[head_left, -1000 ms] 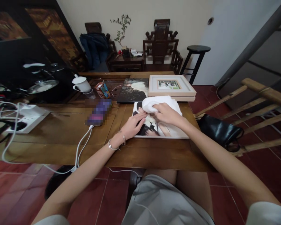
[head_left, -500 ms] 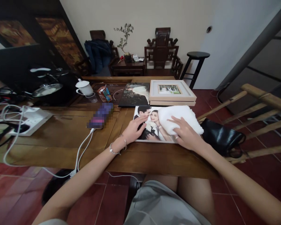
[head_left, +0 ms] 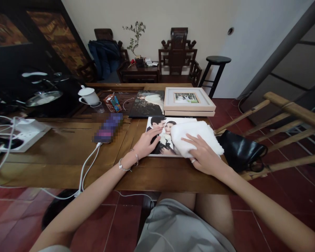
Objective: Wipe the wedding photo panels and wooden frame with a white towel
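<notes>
A wedding photo panel with a couple on it lies flat near the table's front edge. Over its left side rests my left hand, fingers stretched out and holding nothing. My right hand is on a folded white towel, its fingers pressing the cloth from above; its thumb is hidden. The towel covers the panel's right part and hangs past its edge. Behind the panel lie a dark photo panel and, to its right, stacked light wood picture frames.
To the left are a phone with a white cable, a drink carton, a lidded white cup and a power strip. A black bag rests at right beside a wooden chair.
The towel, under my right hand, has slid slightly toward me and left across the photo panel. My left hand stays on the panel's left side. The view has shifted a little.
</notes>
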Demonstrator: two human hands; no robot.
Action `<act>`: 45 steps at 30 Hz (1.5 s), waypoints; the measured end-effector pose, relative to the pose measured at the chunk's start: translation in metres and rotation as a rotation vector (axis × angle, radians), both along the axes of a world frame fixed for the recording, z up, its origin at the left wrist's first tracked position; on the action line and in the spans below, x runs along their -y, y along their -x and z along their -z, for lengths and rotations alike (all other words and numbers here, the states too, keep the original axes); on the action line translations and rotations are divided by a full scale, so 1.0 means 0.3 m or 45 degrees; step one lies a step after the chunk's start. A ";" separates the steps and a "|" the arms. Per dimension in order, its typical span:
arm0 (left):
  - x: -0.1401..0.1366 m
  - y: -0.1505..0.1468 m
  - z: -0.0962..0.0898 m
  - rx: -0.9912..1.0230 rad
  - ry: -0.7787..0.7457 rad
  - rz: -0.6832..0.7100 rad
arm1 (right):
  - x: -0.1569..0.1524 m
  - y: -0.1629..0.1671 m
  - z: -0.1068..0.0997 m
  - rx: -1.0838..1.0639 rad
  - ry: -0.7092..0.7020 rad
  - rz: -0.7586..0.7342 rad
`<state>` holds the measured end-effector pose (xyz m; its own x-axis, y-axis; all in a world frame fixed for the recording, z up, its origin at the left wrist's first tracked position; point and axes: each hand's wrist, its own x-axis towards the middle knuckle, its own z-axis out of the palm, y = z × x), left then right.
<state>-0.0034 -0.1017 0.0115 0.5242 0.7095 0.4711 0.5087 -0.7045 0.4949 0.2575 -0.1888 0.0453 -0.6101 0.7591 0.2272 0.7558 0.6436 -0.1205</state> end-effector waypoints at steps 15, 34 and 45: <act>0.003 0.003 -0.010 0.043 0.014 -0.037 | -0.204 0.036 0.007 0.041 0.052 0.301; 0.008 0.024 -0.021 0.418 0.110 -0.115 | -0.143 0.184 -0.032 0.021 0.148 -0.403; -0.017 0.020 -0.008 0.076 0.087 -0.098 | -0.001 -0.062 -0.032 -0.089 0.153 -0.183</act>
